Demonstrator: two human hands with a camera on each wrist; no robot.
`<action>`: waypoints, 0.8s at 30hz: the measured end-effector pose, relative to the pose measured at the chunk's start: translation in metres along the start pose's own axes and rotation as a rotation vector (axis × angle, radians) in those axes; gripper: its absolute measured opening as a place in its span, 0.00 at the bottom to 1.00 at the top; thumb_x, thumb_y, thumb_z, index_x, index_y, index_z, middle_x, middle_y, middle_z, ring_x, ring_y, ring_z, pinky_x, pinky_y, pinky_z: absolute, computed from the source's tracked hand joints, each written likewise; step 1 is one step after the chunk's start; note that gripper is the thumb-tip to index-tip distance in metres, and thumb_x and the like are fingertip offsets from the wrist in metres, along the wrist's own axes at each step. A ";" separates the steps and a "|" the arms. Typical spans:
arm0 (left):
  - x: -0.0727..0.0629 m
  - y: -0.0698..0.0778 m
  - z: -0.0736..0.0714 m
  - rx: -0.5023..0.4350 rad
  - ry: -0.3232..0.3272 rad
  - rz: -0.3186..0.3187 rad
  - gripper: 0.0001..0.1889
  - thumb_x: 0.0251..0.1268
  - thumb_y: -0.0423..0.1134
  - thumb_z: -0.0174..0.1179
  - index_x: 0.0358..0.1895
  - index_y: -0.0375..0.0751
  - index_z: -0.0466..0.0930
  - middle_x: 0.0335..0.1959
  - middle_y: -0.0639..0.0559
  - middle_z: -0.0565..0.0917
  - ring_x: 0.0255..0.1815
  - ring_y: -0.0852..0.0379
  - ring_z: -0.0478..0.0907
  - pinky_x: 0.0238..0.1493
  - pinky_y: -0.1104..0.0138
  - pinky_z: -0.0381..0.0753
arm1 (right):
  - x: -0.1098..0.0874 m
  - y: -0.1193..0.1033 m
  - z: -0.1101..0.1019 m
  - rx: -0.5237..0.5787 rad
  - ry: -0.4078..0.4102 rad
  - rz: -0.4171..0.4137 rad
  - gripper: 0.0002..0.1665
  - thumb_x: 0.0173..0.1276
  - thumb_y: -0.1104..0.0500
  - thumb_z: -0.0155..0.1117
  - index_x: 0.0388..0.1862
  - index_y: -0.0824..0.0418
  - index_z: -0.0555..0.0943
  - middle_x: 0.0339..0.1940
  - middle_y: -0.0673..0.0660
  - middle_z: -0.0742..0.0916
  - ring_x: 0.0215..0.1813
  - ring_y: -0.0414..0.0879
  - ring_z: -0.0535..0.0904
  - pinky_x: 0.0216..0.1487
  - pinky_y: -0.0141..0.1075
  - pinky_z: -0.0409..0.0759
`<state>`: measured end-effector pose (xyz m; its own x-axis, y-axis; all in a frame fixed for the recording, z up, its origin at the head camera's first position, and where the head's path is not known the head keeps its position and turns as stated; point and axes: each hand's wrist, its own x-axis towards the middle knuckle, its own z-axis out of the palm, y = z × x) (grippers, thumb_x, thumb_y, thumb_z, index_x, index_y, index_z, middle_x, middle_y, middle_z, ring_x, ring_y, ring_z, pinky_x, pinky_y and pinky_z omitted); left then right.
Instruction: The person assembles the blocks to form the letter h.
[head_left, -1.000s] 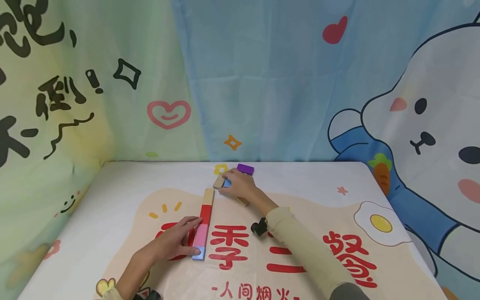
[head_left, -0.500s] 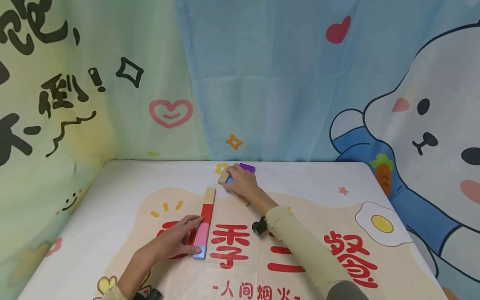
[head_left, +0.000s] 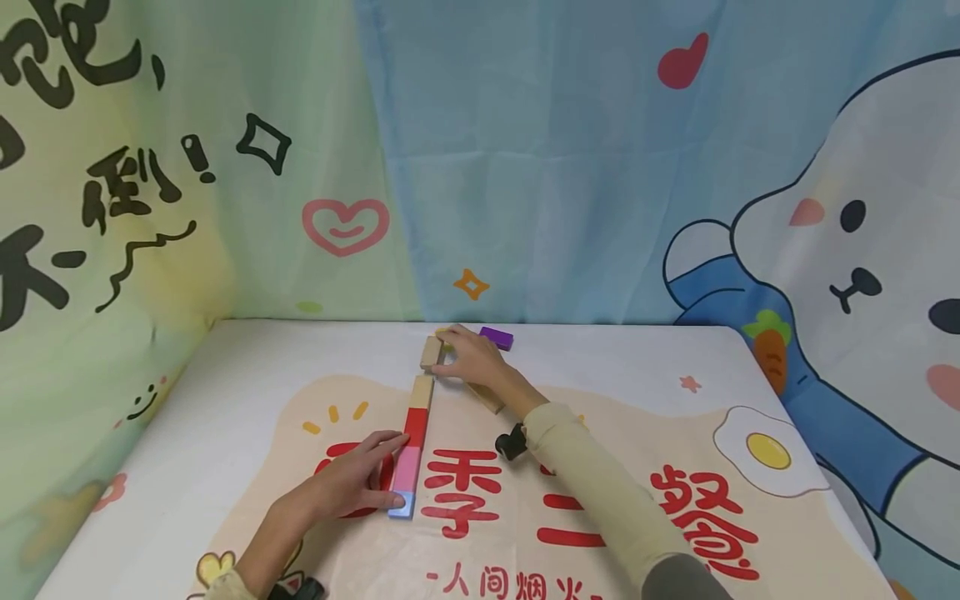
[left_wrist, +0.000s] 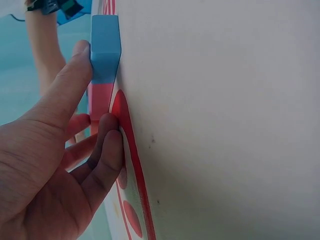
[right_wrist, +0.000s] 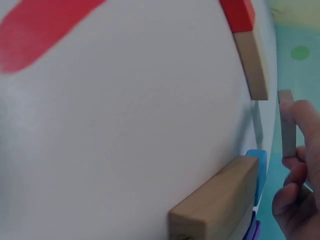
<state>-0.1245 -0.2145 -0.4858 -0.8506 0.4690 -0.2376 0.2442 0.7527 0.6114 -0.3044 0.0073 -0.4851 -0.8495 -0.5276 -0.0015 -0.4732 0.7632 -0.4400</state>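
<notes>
A straight row of blocks runs away from me: light blue (head_left: 402, 506), pink (head_left: 407, 469), red (head_left: 416, 427) and plain wood (head_left: 422, 392) at the far end. Along its left side lies my left hand (head_left: 341, 483), thumb against the light blue block and index fingertip by the red-pink joint. My right hand (head_left: 476, 362) pinches another plain wooden block (head_left: 431, 353) just beyond the row's far end. In the right wrist view this held block (right_wrist: 288, 125) appears raised off the table, apart from the row's wooden end block (right_wrist: 253, 65).
Near my right wrist lies a loose wooden block (head_left: 486, 397), with a light blue block (right_wrist: 261, 175) beside it in the right wrist view. A purple block (head_left: 497, 337) sits near the table's back edge. Behind hangs a printed curtain (head_left: 525, 167).
My right hand has carried the wooden block slightly left, turning it closer to the row's line. The left hand and the row stay in place.
</notes>
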 end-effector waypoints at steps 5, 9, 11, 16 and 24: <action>0.000 0.001 -0.001 -0.001 -0.003 0.001 0.46 0.54 0.58 0.68 0.74 0.46 0.60 0.72 0.48 0.63 0.35 0.65 0.70 0.32 0.75 0.72 | 0.007 -0.002 0.000 0.018 -0.026 -0.013 0.42 0.62 0.39 0.66 0.72 0.52 0.67 0.73 0.54 0.71 0.73 0.50 0.68 0.68 0.49 0.71; 0.000 0.001 -0.001 0.001 -0.002 -0.006 0.46 0.53 0.58 0.68 0.74 0.46 0.60 0.72 0.48 0.62 0.37 0.64 0.70 0.33 0.75 0.72 | 0.008 -0.004 0.000 0.029 -0.045 -0.022 0.42 0.62 0.40 0.67 0.72 0.54 0.68 0.72 0.55 0.72 0.71 0.50 0.69 0.68 0.48 0.71; 0.000 0.000 -0.001 0.001 -0.003 -0.010 0.46 0.53 0.59 0.68 0.74 0.47 0.59 0.72 0.48 0.62 0.39 0.63 0.70 0.34 0.75 0.72 | 0.008 -0.004 0.000 0.026 -0.064 -0.027 0.42 0.63 0.41 0.67 0.72 0.54 0.68 0.72 0.55 0.72 0.72 0.50 0.69 0.69 0.48 0.70; 0.000 0.000 -0.001 -0.009 -0.008 -0.010 0.46 0.53 0.60 0.68 0.74 0.47 0.59 0.72 0.49 0.62 0.45 0.60 0.70 0.38 0.74 0.74 | 0.009 -0.001 0.001 0.037 -0.115 -0.031 0.40 0.64 0.43 0.67 0.72 0.55 0.68 0.73 0.57 0.71 0.74 0.51 0.66 0.72 0.49 0.66; 0.000 0.000 -0.001 -0.006 -0.003 -0.006 0.46 0.53 0.59 0.68 0.74 0.47 0.60 0.72 0.47 0.62 0.54 0.55 0.69 0.44 0.72 0.78 | 0.013 0.005 0.002 0.069 -0.190 -0.022 0.38 0.65 0.44 0.66 0.71 0.54 0.70 0.73 0.56 0.71 0.75 0.51 0.64 0.74 0.47 0.64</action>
<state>-0.1249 -0.2149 -0.4844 -0.8507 0.4660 -0.2430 0.2369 0.7527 0.6143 -0.3172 0.0032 -0.4895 -0.7768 -0.6095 -0.1581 -0.4684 0.7272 -0.5018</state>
